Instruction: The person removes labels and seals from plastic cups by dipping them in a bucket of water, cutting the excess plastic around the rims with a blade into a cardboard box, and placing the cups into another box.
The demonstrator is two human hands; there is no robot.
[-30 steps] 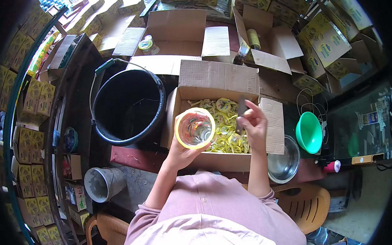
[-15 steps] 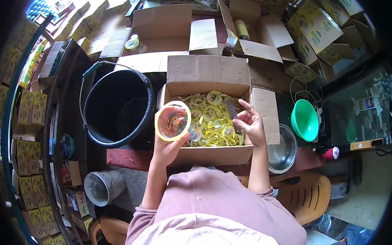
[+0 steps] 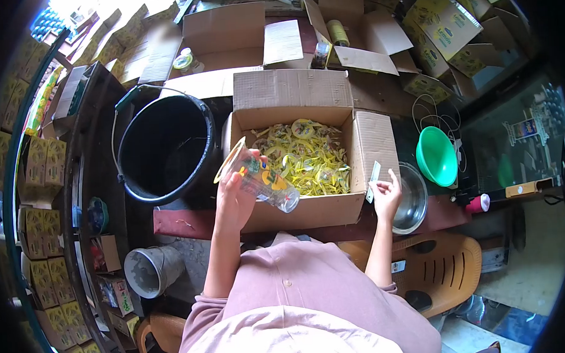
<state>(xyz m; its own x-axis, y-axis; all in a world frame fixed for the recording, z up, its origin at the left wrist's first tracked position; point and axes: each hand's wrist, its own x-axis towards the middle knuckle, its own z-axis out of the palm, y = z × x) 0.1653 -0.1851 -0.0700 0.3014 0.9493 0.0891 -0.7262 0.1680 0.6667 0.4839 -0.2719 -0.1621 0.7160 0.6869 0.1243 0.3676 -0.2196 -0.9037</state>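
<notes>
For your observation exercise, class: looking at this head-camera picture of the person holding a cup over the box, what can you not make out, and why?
- Print on the plastic cup in the left hand: too small and blurred.
- The thin blade-like thing in the right hand: too small to identify.
- Bottom of the black bucket: lost in shadow.
- Floor of the cardboard box: buried under yellow scraps.
- Picture edges: blacked out by the lens rim.

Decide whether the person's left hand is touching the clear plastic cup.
Touching. The head view shows the left hand wrapped around the tilted clear plastic cup.
</notes>
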